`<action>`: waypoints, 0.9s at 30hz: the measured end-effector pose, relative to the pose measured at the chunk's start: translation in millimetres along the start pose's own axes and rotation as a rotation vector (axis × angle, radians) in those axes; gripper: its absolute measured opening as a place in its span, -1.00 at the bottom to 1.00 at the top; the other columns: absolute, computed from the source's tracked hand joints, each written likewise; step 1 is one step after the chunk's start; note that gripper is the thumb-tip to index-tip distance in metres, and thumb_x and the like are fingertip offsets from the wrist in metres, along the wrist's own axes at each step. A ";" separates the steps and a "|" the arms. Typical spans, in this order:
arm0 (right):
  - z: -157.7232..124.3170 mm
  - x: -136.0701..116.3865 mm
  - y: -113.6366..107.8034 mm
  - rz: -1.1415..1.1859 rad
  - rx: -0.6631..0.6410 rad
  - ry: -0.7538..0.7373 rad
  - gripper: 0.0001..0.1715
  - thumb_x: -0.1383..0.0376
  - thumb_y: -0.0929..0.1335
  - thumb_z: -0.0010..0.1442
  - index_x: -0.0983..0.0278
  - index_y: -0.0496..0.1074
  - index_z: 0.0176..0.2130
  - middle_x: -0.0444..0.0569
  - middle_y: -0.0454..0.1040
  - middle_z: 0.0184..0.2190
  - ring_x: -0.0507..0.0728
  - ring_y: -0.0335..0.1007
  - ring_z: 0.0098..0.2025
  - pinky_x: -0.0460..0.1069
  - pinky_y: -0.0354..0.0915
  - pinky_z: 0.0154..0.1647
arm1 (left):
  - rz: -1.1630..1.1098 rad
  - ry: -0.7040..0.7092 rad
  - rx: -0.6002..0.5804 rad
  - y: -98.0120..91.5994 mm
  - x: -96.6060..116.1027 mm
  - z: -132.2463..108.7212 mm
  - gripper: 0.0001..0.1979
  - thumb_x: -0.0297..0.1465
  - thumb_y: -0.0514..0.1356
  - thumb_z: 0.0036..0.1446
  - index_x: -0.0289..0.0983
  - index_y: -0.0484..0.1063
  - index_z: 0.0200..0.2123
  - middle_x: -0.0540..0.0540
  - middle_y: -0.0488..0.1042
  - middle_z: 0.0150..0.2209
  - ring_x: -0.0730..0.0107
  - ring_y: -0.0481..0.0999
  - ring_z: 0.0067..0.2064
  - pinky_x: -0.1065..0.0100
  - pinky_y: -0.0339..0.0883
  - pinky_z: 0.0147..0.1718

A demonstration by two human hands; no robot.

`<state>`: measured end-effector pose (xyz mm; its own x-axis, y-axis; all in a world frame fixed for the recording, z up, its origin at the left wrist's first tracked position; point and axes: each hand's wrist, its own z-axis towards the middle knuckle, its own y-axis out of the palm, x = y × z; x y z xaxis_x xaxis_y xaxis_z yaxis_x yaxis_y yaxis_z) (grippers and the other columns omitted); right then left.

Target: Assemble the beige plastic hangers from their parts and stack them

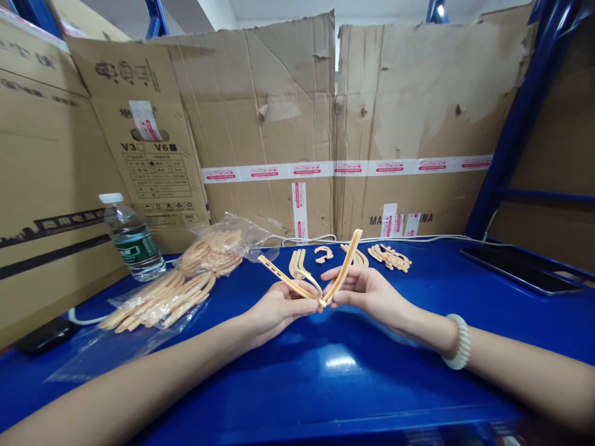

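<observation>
My left hand [279, 311] pinches a beige curved plastic strip with slots [282, 277] between thumb and fingers. In my right hand [374, 298] is a second beige strip, a grooved one [346, 265] that slants up to the right. Their lower ends meet between my fingertips in a V; whether they are joined I cannot tell. A thin curved piece [315, 284] runs down to that same spot. Just behind the hands lie several curved strips [295, 263], a small C-shaped piece [324, 254] and a group of small beige parts [390, 257].
Clear plastic bags with beige curved parts [160, 297] lie at the left, near a water bottle [134, 241]. A dark phone-like device [518, 267] rests at the right of the blue table [353, 396]. Cardboard panels [260, 136] and a white cable [418, 238] line the back.
</observation>
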<state>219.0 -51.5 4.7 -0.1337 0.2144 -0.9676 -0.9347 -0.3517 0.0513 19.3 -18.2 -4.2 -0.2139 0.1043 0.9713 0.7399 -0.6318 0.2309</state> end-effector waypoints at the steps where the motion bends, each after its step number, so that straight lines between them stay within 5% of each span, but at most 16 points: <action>1: -0.3 0.1 0.1 -0.006 -0.001 -0.008 -0.55 0.29 0.53 -0.07 0.32 0.45 -0.16 0.00 0.58 -0.31 0.10 0.54 -0.31 0.05 0.43 -0.16 | 0.004 0.002 0.000 0.0 -0.2 -0.1 -0.78 -0.50 0.42 -0.20 -0.37 0.51 -0.41 -0.09 0.55 -0.40 0.41 0.51 -0.33 0.40 0.31 -0.25; 11: -5.6 -1.2 7.4 -0.136 0.057 -0.096 -0.69 0.24 0.52 -0.09 0.29 0.50 -0.31 -0.05 0.57 -0.38 0.15 0.52 -0.29 0.08 0.41 -0.13 | -0.048 -0.005 0.114 5.2 -0.7 -1.9 -0.67 -0.45 0.49 -0.30 -0.38 0.51 -0.40 -0.09 0.57 -0.43 0.40 0.54 -0.36 0.39 0.35 -0.24; 27: -4.2 -1.0 12.2 -0.218 0.154 -0.072 -0.66 0.17 0.53 -0.13 0.33 0.47 -0.39 -0.06 0.53 -0.45 0.08 0.48 -0.42 -0.01 0.42 -0.29 | 0.100 0.111 0.133 2.8 -9.0 1.5 -0.78 -0.44 0.44 -0.23 -0.36 0.52 -0.44 -0.09 0.60 -0.44 0.36 0.55 -0.35 0.36 0.35 -0.21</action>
<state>209.1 -59.8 5.3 0.0580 0.3356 -0.9402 -0.9822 -0.1491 -0.1138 24.2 -19.8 -12.2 -0.1987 -0.0433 0.9791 0.8369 -0.5274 0.1465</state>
